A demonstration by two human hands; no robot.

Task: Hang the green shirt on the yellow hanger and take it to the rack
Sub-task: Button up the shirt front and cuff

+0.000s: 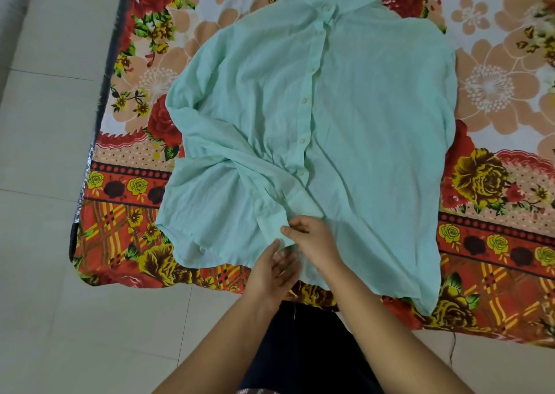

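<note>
The pale green shirt (345, 117) lies buttoned and spread flat on the bed, collar at the far end, hem toward me. One sleeve is folded across its lower front. My right hand (315, 243) pinches the sleeve cuff near the hem at the button line. My left hand (274, 273) sits just below it, palm up with fingers apart, touching the hem edge. No yellow hanger and no rack are in view.
A floral bedsheet (144, 141) in red, orange and yellow covers the bed. Its near edge (192, 282) runs just in front of me. Light tiled floor (54, 243) lies to the left and below.
</note>
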